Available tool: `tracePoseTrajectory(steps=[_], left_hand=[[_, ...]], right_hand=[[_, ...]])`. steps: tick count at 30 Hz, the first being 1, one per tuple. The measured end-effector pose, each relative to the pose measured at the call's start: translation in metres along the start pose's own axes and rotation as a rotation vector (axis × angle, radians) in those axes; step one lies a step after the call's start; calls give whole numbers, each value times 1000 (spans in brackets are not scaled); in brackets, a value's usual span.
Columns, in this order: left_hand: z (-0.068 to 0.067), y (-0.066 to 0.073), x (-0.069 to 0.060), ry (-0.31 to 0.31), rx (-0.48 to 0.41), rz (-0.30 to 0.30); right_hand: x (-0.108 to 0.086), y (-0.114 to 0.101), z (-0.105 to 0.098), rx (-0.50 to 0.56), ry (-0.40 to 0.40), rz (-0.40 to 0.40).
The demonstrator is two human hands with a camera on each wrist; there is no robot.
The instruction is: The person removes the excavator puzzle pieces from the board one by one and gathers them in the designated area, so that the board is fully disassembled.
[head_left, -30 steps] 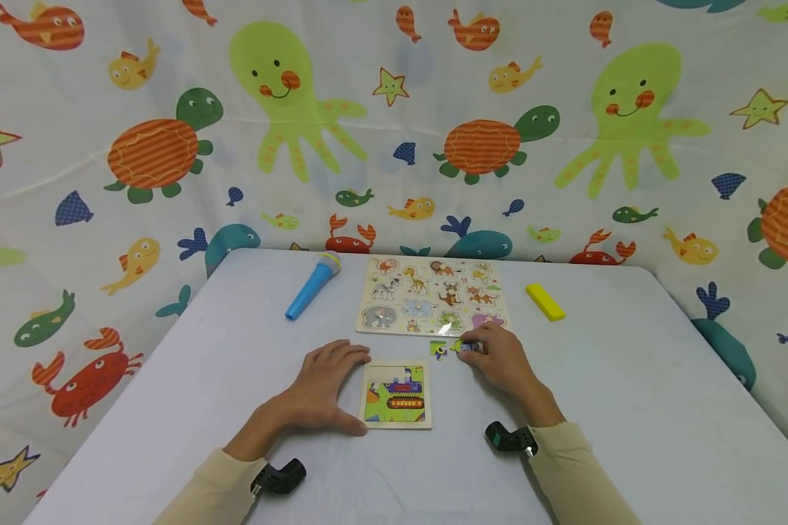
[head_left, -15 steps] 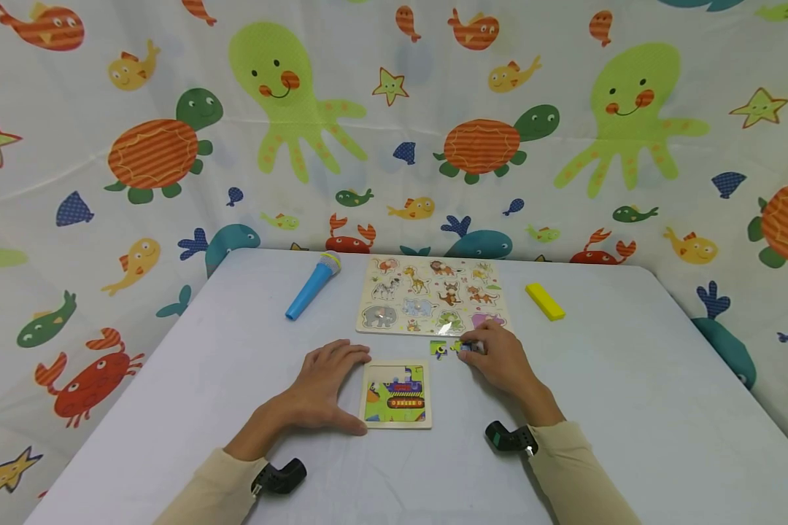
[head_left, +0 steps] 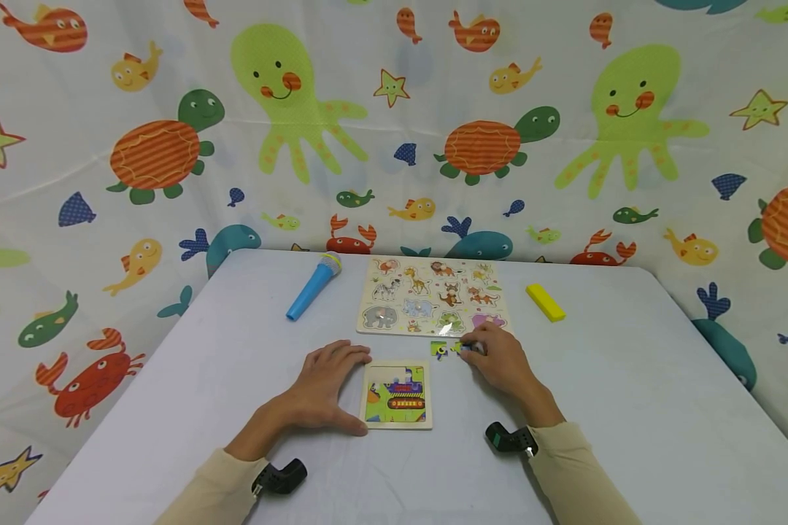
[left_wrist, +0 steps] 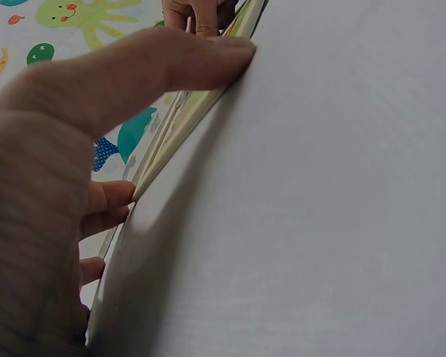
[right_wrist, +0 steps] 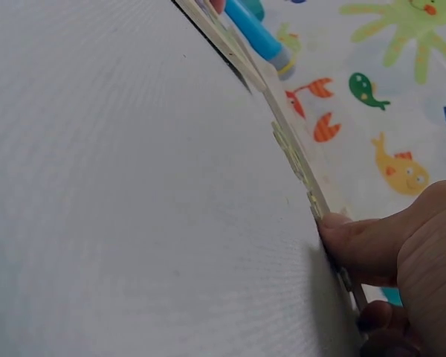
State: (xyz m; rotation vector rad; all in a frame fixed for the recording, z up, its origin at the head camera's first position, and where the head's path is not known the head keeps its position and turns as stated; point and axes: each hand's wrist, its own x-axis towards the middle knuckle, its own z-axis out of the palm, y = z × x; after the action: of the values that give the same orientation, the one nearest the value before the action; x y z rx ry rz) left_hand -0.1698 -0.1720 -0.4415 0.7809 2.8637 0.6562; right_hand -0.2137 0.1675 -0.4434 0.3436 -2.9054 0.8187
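Note:
A small square wooden jigsaw (head_left: 397,394) with a purple and orange tracked vehicle on green lies in front of me; bare wood shows at its upper left. My left hand (head_left: 325,386) holds it by the left side, thumb at the near corner and fingers at the far corner. In the left wrist view its thumb (left_wrist: 208,63) touches the frame's edge. Beyond the jigsaw's right corner, my right hand (head_left: 499,357) pinches a small jigsaw piece (head_left: 458,347), partly hidden by the fingers. Another loose piece (head_left: 438,350) lies just left of it on the table.
A wooden animal peg puzzle (head_left: 433,295) lies behind the pieces, close to the right fingertips. A blue toy microphone (head_left: 313,288) is at its left, a yellow block (head_left: 545,302) at its right. White cloth (head_left: 630,408) covers the table; a sea-animal curtain (head_left: 394,131) hangs behind.

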Motion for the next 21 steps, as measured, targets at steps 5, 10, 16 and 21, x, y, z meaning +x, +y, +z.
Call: tracePoseTrajectory(steps=[5,10,16,21], left_hand=[[0,0,0,3,1,0],[0,0,0,3,2,2],[0,0,0,1,4,1],[0,0,-1,-4,2,-1]], right_hand=[[0,0,-1,47,27,-20],[-1,-4,-5,113,44,-25],[-1,-9,-10,149,51,-24],[0,-15,-13,151,75,-74]])
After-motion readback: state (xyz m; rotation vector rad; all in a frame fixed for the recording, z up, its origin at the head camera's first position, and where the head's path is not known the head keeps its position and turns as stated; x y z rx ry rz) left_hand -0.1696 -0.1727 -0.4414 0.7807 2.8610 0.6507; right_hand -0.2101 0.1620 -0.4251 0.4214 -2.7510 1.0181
